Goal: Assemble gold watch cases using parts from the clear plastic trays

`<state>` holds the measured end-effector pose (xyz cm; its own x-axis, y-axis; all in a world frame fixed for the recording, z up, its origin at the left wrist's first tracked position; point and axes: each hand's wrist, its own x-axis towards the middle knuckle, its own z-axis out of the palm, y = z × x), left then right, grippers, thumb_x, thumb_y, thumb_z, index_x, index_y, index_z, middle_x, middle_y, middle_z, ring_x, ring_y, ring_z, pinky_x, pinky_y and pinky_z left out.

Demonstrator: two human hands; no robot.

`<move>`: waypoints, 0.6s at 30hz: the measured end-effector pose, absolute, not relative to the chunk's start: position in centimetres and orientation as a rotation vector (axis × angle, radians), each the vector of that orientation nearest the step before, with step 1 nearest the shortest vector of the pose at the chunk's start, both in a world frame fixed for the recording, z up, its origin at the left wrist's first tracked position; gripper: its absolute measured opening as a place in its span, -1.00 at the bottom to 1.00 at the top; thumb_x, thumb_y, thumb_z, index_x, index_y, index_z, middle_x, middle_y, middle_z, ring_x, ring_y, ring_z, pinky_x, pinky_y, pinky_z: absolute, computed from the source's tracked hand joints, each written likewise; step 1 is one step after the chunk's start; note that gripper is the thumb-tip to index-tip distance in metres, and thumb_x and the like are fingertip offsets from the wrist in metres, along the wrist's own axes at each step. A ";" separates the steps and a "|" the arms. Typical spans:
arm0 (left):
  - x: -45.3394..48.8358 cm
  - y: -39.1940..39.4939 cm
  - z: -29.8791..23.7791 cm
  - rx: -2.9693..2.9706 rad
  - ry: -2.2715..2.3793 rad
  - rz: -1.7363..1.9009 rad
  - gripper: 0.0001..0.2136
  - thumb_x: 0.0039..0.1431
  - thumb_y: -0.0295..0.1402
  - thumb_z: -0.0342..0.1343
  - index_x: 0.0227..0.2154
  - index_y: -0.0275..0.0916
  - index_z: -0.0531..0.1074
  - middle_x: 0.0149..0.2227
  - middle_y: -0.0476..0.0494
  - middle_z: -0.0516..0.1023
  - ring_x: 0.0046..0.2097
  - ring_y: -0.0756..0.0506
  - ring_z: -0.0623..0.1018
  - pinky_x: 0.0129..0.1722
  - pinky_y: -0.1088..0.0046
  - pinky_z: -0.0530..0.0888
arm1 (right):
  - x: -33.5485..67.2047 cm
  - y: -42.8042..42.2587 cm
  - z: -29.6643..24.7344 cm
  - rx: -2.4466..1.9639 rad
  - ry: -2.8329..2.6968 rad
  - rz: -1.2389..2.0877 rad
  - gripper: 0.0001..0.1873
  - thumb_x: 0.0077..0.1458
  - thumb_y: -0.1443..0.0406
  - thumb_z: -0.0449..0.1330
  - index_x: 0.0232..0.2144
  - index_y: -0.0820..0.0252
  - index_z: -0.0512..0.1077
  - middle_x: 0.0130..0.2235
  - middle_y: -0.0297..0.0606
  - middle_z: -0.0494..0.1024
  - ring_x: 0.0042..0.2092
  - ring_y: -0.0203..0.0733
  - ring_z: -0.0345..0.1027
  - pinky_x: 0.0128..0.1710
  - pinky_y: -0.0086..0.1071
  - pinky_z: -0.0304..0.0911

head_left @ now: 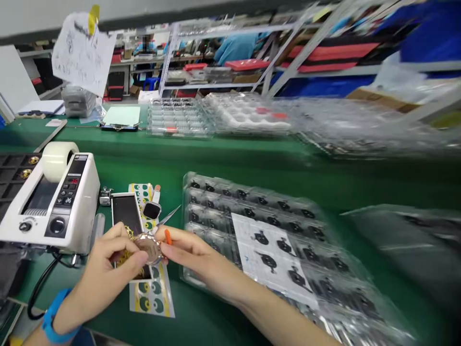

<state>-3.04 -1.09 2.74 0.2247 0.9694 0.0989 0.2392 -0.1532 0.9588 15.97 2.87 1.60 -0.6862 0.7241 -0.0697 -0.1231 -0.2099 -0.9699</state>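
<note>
A round, shiny metal watch case is held between my two hands, its flat face turned up. My left hand is closed, thumb and fingers pressed on the case's left side. From the other side, my right hand pinches its right edge. A small orange piece shows at my right fingers; what it belongs to is unclear. Pointed metal tweezers stick out beyond that hand. Below the case lies a white-rimmed tray with gold-coloured parts, partly hidden by my left hand. A sticker sheet lies under the tray.
At left stands a white tape dispenser beside a black compartment tray. A smartwatch lies past my hands. Clear trays of black parts and a printed sheet fill the right. More trays line the raised shelf.
</note>
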 end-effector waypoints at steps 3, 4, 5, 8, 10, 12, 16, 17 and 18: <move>-2.9 -0.9 2.7 1.540 1.169 0.989 -0.74 0.20 -0.36 0.10 -0.61 -0.23 0.40 -0.49 0.02 0.21 -0.43 0.00 0.24 -0.48 0.44 0.14 | 16.1 3.0 1.3 -0.740 -1.495 1.931 -0.55 0.14 -0.09 0.16 -0.45 0.16 0.30 -0.44 -0.40 0.19 -0.39 -0.29 0.02 -0.35 -0.38 0.01; -2.9 -0.7 2.8 1.531 1.170 0.981 -0.75 0.19 -0.37 0.10 -0.60 -0.23 0.40 -0.49 0.03 0.21 -0.44 0.00 0.24 -0.48 0.45 0.14 | 16.1 3.1 1.1 -0.751 -1.497 1.929 -0.54 0.14 -0.09 0.16 -0.46 0.16 0.30 -0.45 -0.40 0.19 -0.39 -0.29 0.03 -0.36 -0.38 0.00; -2.8 -0.6 2.8 1.525 1.174 0.973 -0.76 0.19 -0.38 0.10 -0.60 -0.23 0.40 -0.49 0.03 0.21 -0.44 0.01 0.24 -0.48 0.45 0.14 | 16.1 3.1 1.1 -0.760 -1.498 1.931 -0.53 0.14 -0.10 0.16 -0.47 0.16 0.29 -0.45 -0.40 0.18 -0.39 -0.29 0.03 -0.36 -0.38 0.00; -2.8 -0.5 2.9 1.526 1.187 0.958 -0.77 0.17 -0.39 0.10 -0.60 -0.23 0.41 -0.49 0.04 0.20 -0.46 0.02 0.23 -0.49 0.45 0.14 | 16.2 3.1 0.9 -0.779 -1.507 1.934 -0.53 0.14 -0.10 0.15 -0.47 0.16 0.28 -0.46 -0.41 0.17 -0.40 -0.29 0.02 -0.38 -0.38 -0.03; -2.8 -0.5 2.9 1.535 1.194 0.950 -0.76 0.17 -0.38 0.10 -0.61 -0.24 0.40 -0.50 0.05 0.19 -0.48 0.03 0.22 -0.50 0.46 0.13 | 16.3 3.1 0.9 -0.780 -1.504 1.936 -0.53 0.15 -0.09 0.15 -0.47 0.16 0.27 -0.47 -0.41 0.16 -0.40 -0.30 0.01 -0.38 -0.39 -0.04; -2.8 -0.6 2.9 1.541 1.199 0.945 -0.76 0.16 -0.39 0.10 -0.61 -0.24 0.40 -0.51 0.05 0.19 -0.49 0.03 0.21 -0.52 0.46 0.12 | 16.3 3.0 0.9 -0.778 -1.493 1.952 -0.54 0.15 -0.09 0.16 -0.47 0.16 0.28 -0.46 -0.42 0.17 -0.40 -0.30 0.01 -0.38 -0.39 -0.04; -2.7 -0.6 2.7 1.564 1.213 0.960 -0.76 0.16 -0.40 0.10 -0.62 -0.24 0.40 -0.51 0.04 0.18 -0.50 0.03 0.21 -0.53 0.46 0.12 | 16.3 3.0 1.1 -0.777 -1.474 1.966 -0.56 0.14 -0.09 0.17 -0.43 0.15 0.33 -0.44 -0.39 0.22 -0.39 -0.29 0.04 -0.36 -0.39 0.01; -2.7 -0.6 2.6 1.571 1.219 0.964 -0.76 0.16 -0.40 0.10 -0.62 -0.24 0.39 -0.51 0.04 0.17 -0.50 0.03 0.21 -0.53 0.46 0.13 | 16.3 3.0 1.1 -0.784 -1.476 1.961 -0.56 0.14 -0.09 0.17 -0.43 0.15 0.34 -0.43 -0.39 0.22 -0.39 -0.29 0.04 -0.36 -0.39 0.02; -2.6 -0.6 2.4 1.579 1.227 0.965 -0.76 0.17 -0.40 0.09 -0.62 -0.24 0.39 -0.51 0.04 0.18 -0.50 0.03 0.22 -0.53 0.46 0.13 | 16.3 3.0 1.1 -0.794 -1.482 1.950 -0.56 0.14 -0.09 0.16 -0.44 0.15 0.33 -0.44 -0.39 0.22 -0.39 -0.29 0.05 -0.35 -0.39 0.03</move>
<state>-2.65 -0.60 2.44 0.2067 0.9768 0.0559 0.2846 -0.1147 0.9518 16.30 3.05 1.11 -0.6685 0.7337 -0.1214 -0.0797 -0.2330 -0.9692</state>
